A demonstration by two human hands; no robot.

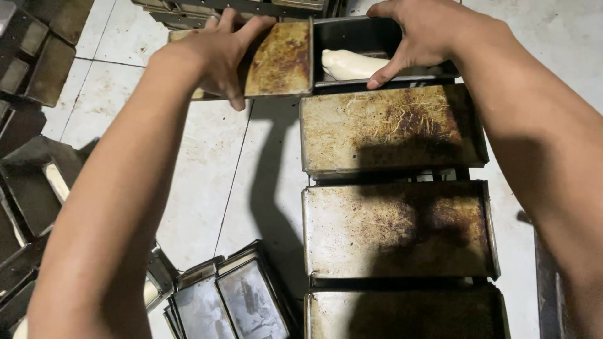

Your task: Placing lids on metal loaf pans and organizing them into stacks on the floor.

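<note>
The left hand (220,53) grips a rusty flat metal lid (279,59), half covering the dark rectangular loaf tin (377,34); the right hand (418,34) clasps that tin's rim above pale dough (352,64) inside.

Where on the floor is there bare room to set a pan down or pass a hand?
Bare tile lies between the column of lidded pans and the empty pans at the left edge, above the stack of loose lids. A narrow strip runs right of the column. Crowded: the top, where the left hand grips a lid and the right hand an open pan holding dough.
</note>
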